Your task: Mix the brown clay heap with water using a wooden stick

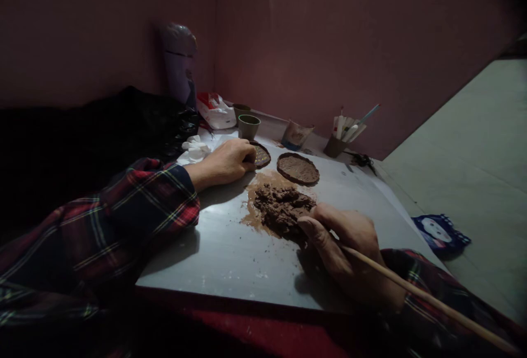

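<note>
My left hand (230, 161) reaches across the white board, its curled fingers at the near left rim of a small dark round dish with yellow spots (262, 156). The hand covers part of that dish. In my right hand (349, 248) is a long thin wooden stick (411, 287), its back end running toward the lower right corner. The front end is hidden by my fingers, close to a lumpy mound of wet brown clay (284, 210). Brown smears surround the mound. Beyond it lies a second round dish filled with brown clay (298, 168).
Two cups, one a green-rimmed cup (249, 126), stand at the back. Near them are a stained container (296, 135) and a brown pot of pens and brushes (336, 146). White crumpled tissue (193, 149) and a black plastic bag (135, 122) lie left. Pink walls close off the back.
</note>
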`<state>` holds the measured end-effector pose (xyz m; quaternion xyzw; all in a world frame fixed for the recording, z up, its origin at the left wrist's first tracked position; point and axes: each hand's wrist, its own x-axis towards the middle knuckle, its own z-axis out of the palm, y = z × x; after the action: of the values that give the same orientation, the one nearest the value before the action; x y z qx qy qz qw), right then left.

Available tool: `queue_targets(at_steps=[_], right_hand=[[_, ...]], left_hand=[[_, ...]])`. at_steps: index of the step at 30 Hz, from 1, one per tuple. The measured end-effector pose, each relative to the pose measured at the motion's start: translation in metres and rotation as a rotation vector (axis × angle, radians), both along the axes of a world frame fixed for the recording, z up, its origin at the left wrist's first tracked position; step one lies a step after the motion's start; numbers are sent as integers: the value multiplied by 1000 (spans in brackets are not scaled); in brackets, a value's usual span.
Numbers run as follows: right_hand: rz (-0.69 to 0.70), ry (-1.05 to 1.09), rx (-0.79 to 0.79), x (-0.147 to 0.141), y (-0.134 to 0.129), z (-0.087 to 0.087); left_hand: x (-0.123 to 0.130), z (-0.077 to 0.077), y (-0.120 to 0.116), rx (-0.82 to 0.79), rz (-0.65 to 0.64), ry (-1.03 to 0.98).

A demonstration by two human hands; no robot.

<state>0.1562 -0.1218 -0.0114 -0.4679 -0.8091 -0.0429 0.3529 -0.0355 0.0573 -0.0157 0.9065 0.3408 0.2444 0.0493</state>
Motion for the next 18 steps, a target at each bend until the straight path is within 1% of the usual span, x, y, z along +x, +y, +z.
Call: queue_targets(at_steps=[10,18], right_hand=[[-18,-40,8,0,0,1],[89,12,2,-1,4,1]], left_hand=[[-1,1,2,-13,-11,19],[0,2,2,10,-5,28]])
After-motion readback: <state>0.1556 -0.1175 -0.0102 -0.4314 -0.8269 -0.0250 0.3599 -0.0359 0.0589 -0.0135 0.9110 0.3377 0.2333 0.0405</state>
